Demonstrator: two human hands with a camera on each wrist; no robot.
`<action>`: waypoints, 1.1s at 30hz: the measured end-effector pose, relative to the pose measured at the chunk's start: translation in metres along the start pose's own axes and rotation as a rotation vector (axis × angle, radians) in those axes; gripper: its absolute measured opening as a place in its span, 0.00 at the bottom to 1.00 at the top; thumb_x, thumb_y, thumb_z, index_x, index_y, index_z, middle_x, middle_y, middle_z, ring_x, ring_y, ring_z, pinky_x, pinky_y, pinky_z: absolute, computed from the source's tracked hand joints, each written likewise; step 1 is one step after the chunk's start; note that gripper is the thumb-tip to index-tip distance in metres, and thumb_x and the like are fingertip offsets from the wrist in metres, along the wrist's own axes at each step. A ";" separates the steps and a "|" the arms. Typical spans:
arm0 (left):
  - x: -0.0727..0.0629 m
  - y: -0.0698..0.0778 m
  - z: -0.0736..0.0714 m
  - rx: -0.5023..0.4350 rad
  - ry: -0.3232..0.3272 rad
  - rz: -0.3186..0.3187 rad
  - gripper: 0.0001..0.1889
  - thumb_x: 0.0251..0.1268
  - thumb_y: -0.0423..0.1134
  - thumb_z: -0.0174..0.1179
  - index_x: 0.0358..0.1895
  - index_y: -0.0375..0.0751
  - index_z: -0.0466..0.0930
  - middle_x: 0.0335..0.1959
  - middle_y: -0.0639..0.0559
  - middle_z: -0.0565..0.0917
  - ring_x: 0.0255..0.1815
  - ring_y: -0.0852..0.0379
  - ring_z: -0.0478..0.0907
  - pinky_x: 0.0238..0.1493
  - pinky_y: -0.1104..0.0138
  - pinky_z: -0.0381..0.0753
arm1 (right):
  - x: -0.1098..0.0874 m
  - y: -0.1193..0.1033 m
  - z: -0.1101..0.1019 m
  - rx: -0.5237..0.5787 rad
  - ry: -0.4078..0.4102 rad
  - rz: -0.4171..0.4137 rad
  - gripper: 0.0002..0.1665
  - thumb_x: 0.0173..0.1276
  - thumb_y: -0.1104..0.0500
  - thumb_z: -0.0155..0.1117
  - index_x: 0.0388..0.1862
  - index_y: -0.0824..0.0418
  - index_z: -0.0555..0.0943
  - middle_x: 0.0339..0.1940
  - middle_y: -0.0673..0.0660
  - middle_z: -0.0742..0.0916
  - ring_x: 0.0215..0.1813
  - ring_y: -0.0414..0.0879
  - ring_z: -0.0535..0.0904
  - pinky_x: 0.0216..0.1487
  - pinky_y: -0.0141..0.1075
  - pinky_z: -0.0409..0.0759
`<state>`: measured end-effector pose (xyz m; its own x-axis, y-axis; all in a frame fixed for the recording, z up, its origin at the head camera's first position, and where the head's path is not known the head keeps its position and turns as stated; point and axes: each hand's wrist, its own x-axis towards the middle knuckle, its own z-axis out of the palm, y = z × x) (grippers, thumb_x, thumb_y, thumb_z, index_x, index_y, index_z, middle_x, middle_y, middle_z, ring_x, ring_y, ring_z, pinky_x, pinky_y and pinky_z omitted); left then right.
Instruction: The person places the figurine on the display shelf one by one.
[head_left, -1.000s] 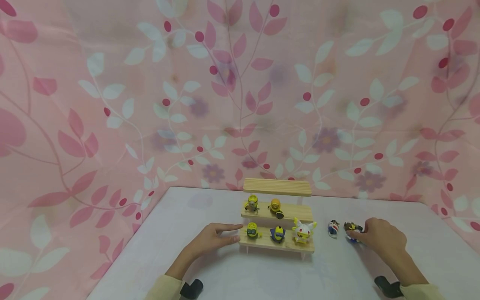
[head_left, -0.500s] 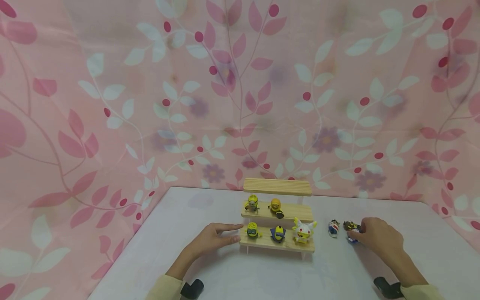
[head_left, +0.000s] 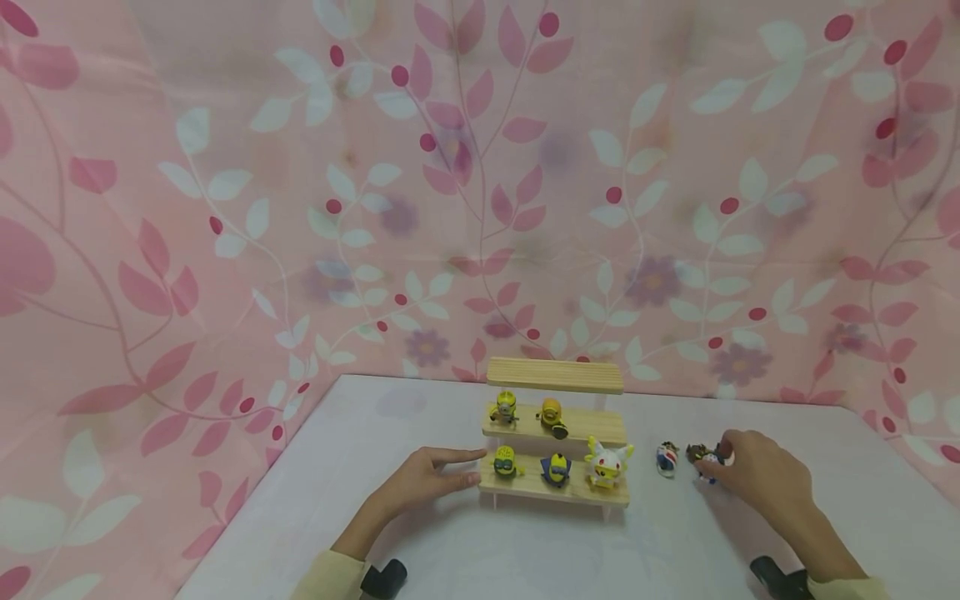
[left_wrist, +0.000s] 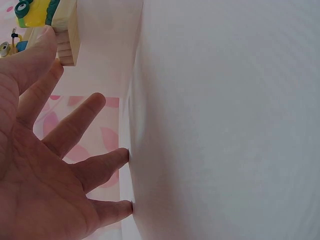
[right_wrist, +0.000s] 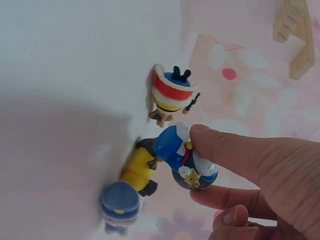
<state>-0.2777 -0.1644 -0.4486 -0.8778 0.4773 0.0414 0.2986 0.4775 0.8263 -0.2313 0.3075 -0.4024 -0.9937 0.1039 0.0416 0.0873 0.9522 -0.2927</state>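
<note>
My right hand (head_left: 768,475) pinches a small blue, white and black figurine (right_wrist: 172,147) with a gold emblem between thumb and fingers. Just beyond it are a yellow-and-brown figurine (right_wrist: 138,170) and one with a blue cap (right_wrist: 120,201). A caped figurine (right_wrist: 172,92) in red, white and blue is close by, to the hand's left in the head view. At the left end of a wooden tiered display shelf (head_left: 525,490), my left hand (head_left: 420,482) touches the lower board with thumb and index fingertips. Its fingers are spread and fairly straight.
The lower tier bears two minion figurines (head_left: 556,469) and a white-eared yellow figurine (head_left: 607,464). Two more minions (head_left: 506,407) are on the middle tier, under a bare top board (head_left: 555,374). A pink floral cloth (head_left: 480,208) hangs behind the white table (head_left: 465,550).
My right hand has shifted slightly over the figurines at the right, and those under its fingertips have moved a little. The left hand and the shelf have stayed in place.
</note>
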 end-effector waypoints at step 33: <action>0.000 0.000 0.000 -0.002 -0.004 0.010 0.22 0.62 0.56 0.67 0.59 0.60 0.83 0.62 0.58 0.79 0.71 0.44 0.66 0.68 0.39 0.60 | -0.027 -0.055 -0.045 0.021 0.323 -0.151 0.24 0.58 0.44 0.75 0.42 0.60 0.79 0.25 0.53 0.76 0.20 0.45 0.66 0.14 0.35 0.68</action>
<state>-0.2772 -0.1640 -0.4485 -0.8733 0.4849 0.0477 0.3070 0.4715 0.8267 -0.2065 0.2652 -0.3446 -0.9215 0.0515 0.3850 -0.0632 0.9581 -0.2795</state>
